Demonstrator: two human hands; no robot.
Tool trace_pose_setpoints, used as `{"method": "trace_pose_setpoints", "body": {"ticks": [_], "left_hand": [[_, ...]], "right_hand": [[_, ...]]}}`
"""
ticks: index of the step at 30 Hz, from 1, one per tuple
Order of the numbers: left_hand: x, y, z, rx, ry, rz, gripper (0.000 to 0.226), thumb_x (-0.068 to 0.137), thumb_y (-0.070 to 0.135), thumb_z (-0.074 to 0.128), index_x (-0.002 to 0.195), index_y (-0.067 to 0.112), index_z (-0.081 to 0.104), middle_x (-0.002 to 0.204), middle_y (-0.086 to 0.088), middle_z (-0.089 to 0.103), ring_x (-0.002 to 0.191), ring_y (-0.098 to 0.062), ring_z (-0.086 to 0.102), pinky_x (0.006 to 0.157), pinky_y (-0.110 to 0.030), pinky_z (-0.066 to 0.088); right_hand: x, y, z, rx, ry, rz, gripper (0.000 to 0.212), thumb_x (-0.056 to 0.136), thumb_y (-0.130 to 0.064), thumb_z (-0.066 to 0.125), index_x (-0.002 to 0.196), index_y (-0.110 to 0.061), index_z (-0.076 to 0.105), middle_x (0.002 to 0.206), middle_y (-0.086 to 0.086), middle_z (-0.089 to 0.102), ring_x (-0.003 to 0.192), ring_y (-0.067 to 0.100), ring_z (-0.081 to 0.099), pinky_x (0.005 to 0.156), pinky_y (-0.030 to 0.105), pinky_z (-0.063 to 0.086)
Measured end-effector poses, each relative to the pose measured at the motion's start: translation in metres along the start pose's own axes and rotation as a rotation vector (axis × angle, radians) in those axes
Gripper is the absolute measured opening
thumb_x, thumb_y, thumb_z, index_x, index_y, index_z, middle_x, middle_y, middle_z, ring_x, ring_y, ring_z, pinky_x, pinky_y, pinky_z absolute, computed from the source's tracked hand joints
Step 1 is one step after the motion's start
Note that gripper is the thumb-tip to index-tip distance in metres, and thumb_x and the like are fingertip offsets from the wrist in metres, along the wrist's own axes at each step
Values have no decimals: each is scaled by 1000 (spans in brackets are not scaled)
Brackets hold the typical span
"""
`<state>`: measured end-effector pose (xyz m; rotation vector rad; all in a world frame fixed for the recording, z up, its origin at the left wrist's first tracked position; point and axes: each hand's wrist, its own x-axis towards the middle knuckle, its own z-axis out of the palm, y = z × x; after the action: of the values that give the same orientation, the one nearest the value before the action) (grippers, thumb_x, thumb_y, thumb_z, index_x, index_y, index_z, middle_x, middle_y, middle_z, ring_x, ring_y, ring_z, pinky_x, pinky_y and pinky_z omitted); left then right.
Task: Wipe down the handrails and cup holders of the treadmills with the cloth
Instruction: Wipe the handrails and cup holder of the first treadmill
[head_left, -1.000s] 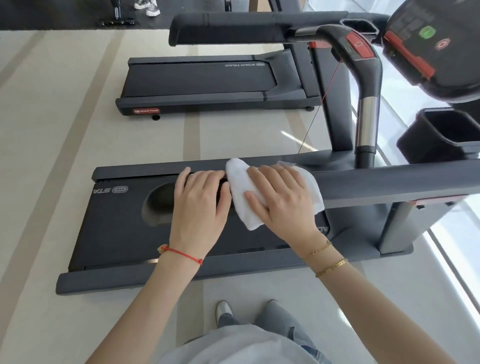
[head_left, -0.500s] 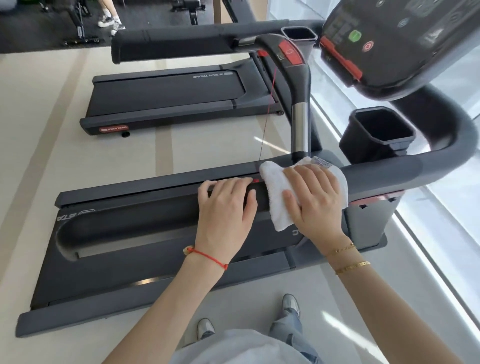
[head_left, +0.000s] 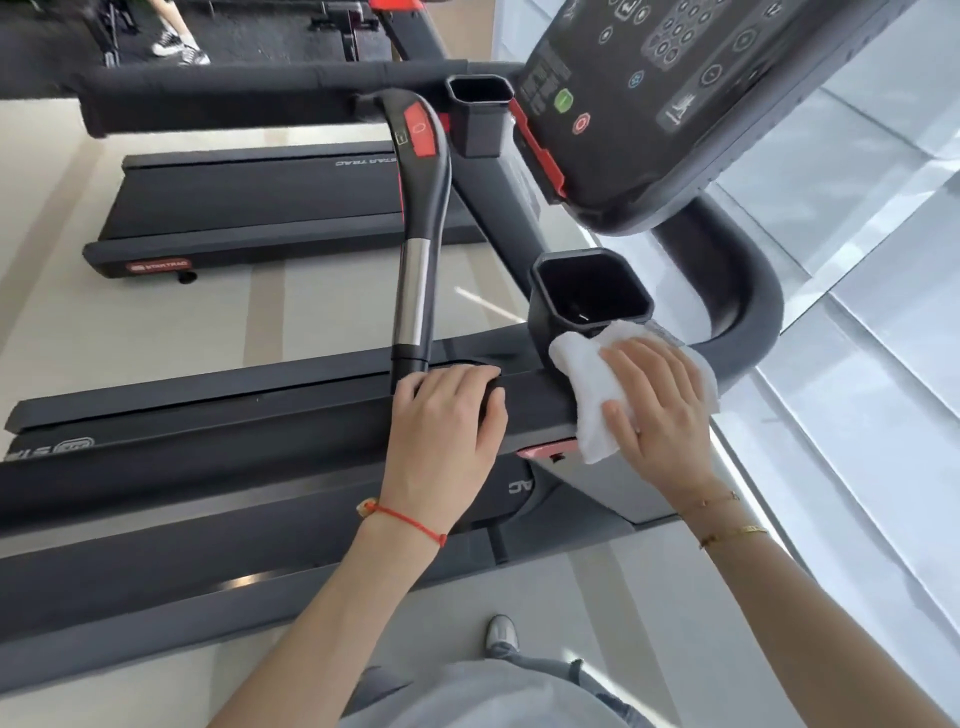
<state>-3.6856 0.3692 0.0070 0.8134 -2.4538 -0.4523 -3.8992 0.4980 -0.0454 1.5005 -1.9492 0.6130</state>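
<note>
Right of centre in the frame, a white cloth (head_left: 587, 395) lies draped over the dark padded handrail (head_left: 535, 402) of the nearest treadmill, just where the rail begins to curve toward the console. The right hand (head_left: 657, 410) lies flat on top of the cloth, fingers spread and nearly straight, pressing it against the rail rather than clutching it. The cloth's upper edge touches the base of a black, empty cup holder (head_left: 589, 291), which stands just above it. To the left, the left hand (head_left: 447, 421) curls over the same rail, fingers wrapped over its far edge, apparently steadying the body. Above that hand, a slanted grip bar (head_left: 418, 244) with a chrome section and a red patch rises toward upper centre, where a second cup holder (head_left: 480, 114) sits beside the console (head_left: 675, 98) with its green and red buttons. A neighbouring treadmill (head_left: 260, 208) fills the upper left, over pale floor; bright window glass runs down the right side. The wiping seems to have reached the rail's bend. To do this step well, the cloth likely needs wrapping around the curve so the underside is reached too, with steady palm pressure, before folding a corner into the near cup holder, whose inside and rim look untouched by the cloth.
</note>
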Motion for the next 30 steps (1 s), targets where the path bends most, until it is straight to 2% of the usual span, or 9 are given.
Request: {"method": "trace_pose_setpoints", "body": {"ticks": [4, 9, 13, 16, 18, 21, 25, 28, 30], "left_hand": [[10, 26, 17, 12, 5, -29, 24, 99, 24, 50, 113, 16, 68, 108, 4, 71, 101, -13, 65, 100, -36, 41], [24, 38, 29, 39, 19, -91, 27, 100, 26, 48, 116, 17, 67, 109, 5, 71, 100, -14, 65, 99, -34, 39], [42, 40, 31, -18, 36, -120, 28, 100, 25, 48, 118, 12, 65, 111, 0, 71, 101, -18, 66, 99, -39, 44], [58, 42, 33, -45, 32, -129, 31, 100, 25, 48, 123, 11, 62, 117, -2, 69, 105, -19, 65, 99, -42, 47], [69, 42, 35, -67, 14, -143, 34, 101, 26, 47, 129, 10, 58, 123, -4, 65, 111, -20, 62, 99, -43, 48], [82, 40, 41, -122, -25, -164, 42, 101, 28, 46, 139, 11, 49, 134, -4, 58, 121, -20, 55, 104, -41, 45], [100, 32, 49, -135, -90, -189, 54, 101, 36, 43, 150, 13, 33, 145, -3, 48, 131, -18, 46, 108, -34, 40], [112, 24, 55, -128, -147, -181, 61, 101, 39, 42, 153, 15, 24, 148, -2, 43, 134, -17, 42, 107, -32, 37], [119, 20, 58, -128, -181, -171, 63, 101, 41, 42, 155, 15, 20, 149, -2, 41, 135, -17, 41, 107, -31, 36]], "right_hand": [[-3, 30, -8, 94, -5, 89, 41, 103, -39, 33, 122, -11, 56, 120, 7, 58, 117, 27, 52, 109, 36, 31], [12, 41, -19, 194, 21, 341, 36, 104, -40, 27, 102, -17, 54, 95, -6, 56, 92, 16, 50, 97, 20, 29], [44, 47, -23, 273, 29, 591, 23, 103, -39, 28, 82, -29, 34, 69, -12, 44, 71, 13, 42, 74, 32, 33], [74, 60, -23, 346, -63, 770, 29, 99, -47, 23, 78, -30, 32, 70, -9, 49, 72, 16, 48, 65, 36, 33], [98, 65, -13, 447, -231, 819, 26, 98, -50, 23, 82, -37, 39, 75, -17, 50, 75, 12, 50, 66, 36, 35], [119, 56, 11, 531, -534, 688, 27, 103, -35, 34, 124, -24, 48, 105, -2, 51, 94, 23, 48, 81, 33, 38], [105, 67, 16, 576, -697, 504, 54, 101, -25, 43, 150, -25, 22, 145, 5, 34, 123, 19, 43, 95, 20, 28], [103, 83, 12, 675, -744, 491, 57, 101, -21, 42, 152, -28, 18, 141, -8, 36, 119, 4, 39, 94, 7, 25], [108, 86, 14, 761, -736, 555, 56, 103, -22, 44, 153, -29, 20, 129, -16, 38, 111, 1, 41, 93, 11, 32]]}}
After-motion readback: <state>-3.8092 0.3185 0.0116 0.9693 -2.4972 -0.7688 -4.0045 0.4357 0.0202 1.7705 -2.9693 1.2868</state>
